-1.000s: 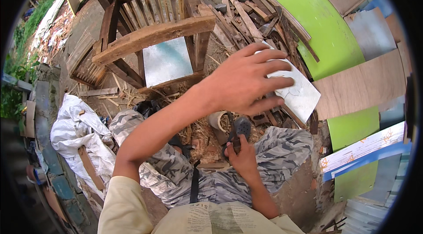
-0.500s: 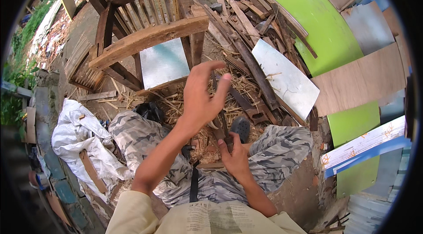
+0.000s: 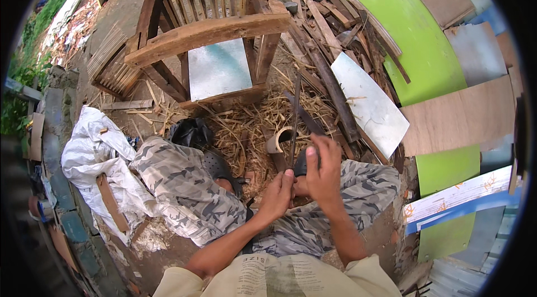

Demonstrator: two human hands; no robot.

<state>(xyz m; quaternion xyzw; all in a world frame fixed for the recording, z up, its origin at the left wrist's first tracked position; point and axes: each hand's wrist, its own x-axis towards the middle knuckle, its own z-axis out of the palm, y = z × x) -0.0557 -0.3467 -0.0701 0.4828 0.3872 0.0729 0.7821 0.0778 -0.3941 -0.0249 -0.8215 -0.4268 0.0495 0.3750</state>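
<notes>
My left hand (image 3: 278, 193) is closed in front of my lap, its thumb and fingers round the lower end of a long, thin, dark metal blade (image 3: 296, 112). The blade points up and away from me. Right beside it is a bamboo piece (image 3: 279, 146) with a curved, hollow far end; its near end disappears behind my left fingers, so whether they grip it too is unclear. My right hand (image 3: 325, 171) is raised just to the right, fingers apart, holding nothing. A dark saw-like blade (image 3: 305, 115) lies on the ground beyond.
A wooden chair frame (image 3: 210, 34) stands ahead on straw-like shavings (image 3: 240, 121). Scrap wood (image 3: 335, 12) is heaped at the far right, beside a white panel (image 3: 369, 104) and green sheets (image 3: 419, 34). A white sack (image 3: 100, 157) lies left of my knee, near a block wall (image 3: 53, 146).
My left hand has come down from its raised, open position and closed at the blade's lower end. My right hand has let go there and lifted to the right, opening.
</notes>
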